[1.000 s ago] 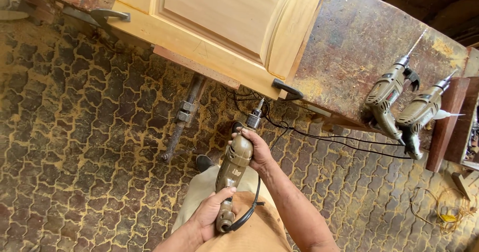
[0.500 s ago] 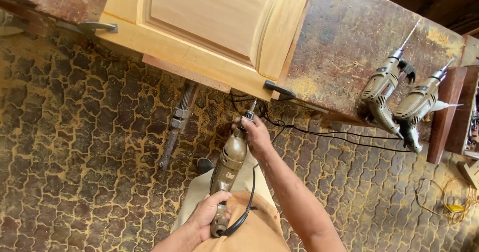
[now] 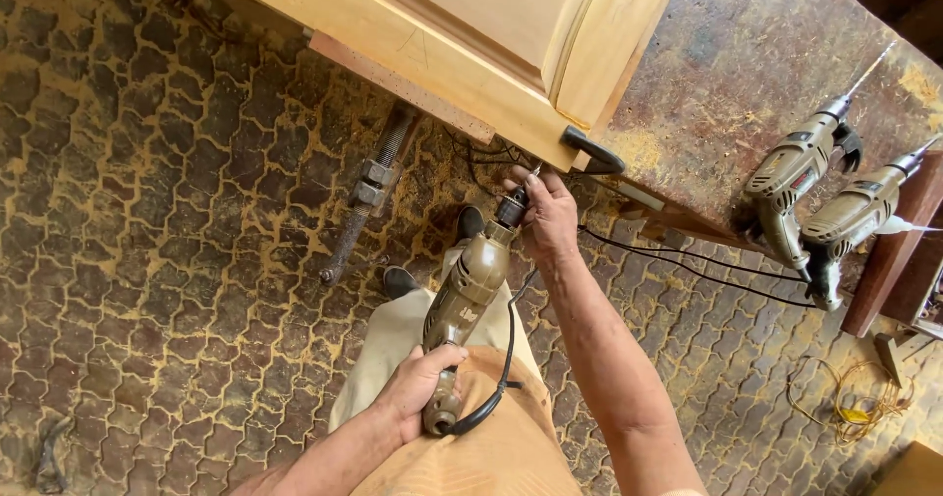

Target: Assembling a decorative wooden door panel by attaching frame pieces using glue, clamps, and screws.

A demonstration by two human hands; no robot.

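our left hand (image 3: 417,393) clamped on olive-green corded electric drill (image 3: 464,300) handle | our right hand (image 3: 546,216) closed around its black chuck (image 3: 511,207)

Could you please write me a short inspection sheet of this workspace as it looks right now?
Surface: worn workbench, dusted with sawdust.
Job's things: olive electric drill; pale wooden panel held by a black clamp.
Clutter: two more drills lying on the bench.
Hands: left hand grips the drill's handle; right hand is at its chuck.
Cables: black cords hang under the bench; yellow coil on the floor.
Surroundings: paved floor with sawdust.
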